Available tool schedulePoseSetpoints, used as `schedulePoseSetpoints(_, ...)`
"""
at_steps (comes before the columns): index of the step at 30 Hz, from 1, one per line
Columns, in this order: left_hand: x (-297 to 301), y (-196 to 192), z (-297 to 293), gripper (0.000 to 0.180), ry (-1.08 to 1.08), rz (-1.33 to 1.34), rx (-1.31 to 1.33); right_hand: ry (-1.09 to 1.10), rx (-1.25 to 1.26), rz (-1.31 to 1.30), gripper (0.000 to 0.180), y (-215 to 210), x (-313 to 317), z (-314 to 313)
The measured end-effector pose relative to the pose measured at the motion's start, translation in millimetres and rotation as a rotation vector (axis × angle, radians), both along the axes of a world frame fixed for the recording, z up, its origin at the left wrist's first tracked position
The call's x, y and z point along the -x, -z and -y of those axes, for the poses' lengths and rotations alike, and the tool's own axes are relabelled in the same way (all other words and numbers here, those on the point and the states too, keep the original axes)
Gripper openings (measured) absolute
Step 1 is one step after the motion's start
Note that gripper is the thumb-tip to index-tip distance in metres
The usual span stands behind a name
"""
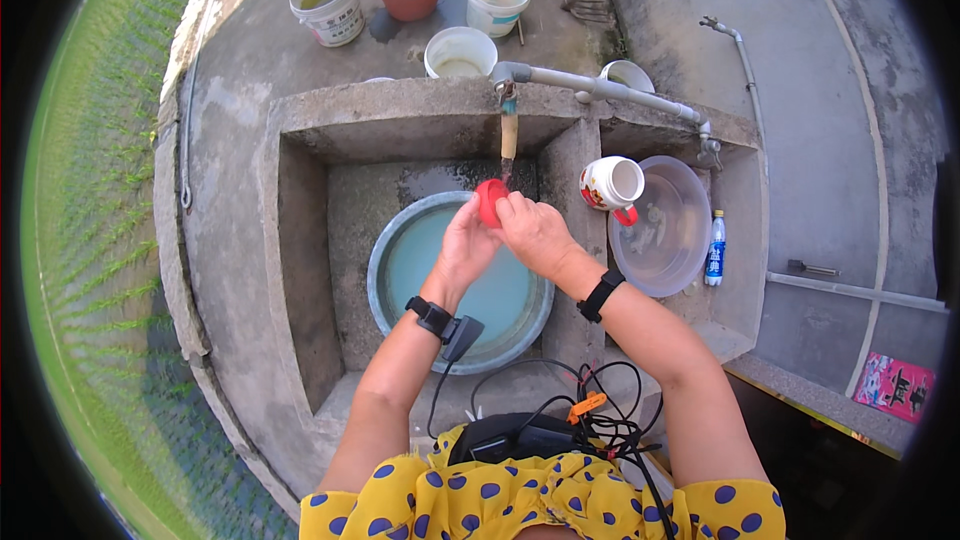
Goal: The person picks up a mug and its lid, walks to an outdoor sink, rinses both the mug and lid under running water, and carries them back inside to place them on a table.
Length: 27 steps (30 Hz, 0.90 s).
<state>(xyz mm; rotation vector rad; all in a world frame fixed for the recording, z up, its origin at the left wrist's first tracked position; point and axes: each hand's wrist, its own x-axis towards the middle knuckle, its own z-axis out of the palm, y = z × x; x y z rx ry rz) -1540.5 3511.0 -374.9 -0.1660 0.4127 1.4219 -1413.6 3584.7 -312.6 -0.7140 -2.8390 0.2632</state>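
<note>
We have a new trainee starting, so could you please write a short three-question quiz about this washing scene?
1. True or false: both hands are on the small red object under the tap.
2. What sits on the concrete divider right of the blue basin? A) a white mug with a red handle B) a kettle C) a brush
3. Which wide vessel lies in the right-hand compartment of the sink, beside a small bottle?

Key:
1. True: the left hand and right hand meet around it.
2. A, the white mug.
3. The clear plastic bowl.
</note>
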Motion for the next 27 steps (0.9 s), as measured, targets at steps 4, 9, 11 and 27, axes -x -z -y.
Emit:
schedulePoseSetpoints(4, -2.4, 1.9, -0.4, 0.038, 0.008, -0.077, 0.037, 0.031, 0.005, 0.089, 0.026, 11.2, -1.7, 6.3)
schedulePoseSetpoints(9, -9.4, -1.9, -3.3, 0.037, 0.017, -0.257, -0.056, 0.389, 0.303, -0.208, 0.022, 32.2, -2.7, 0.5)
schedulePoseSetpoints(11, -7.8, -16.1, -1.6, 0.036, 0.018, -0.264, 0.013, 0.546, 0.722, -0.269, 0.022, 23.7, 0.9, -10.4)
schedulePoseSetpoints(27, 0.3, 1.0, -9.6, 0.107, 0.049, -0.948, -0.023, 0.697, 1.648, -0.487, 0.018, 7.8, -10.1, -35.6)
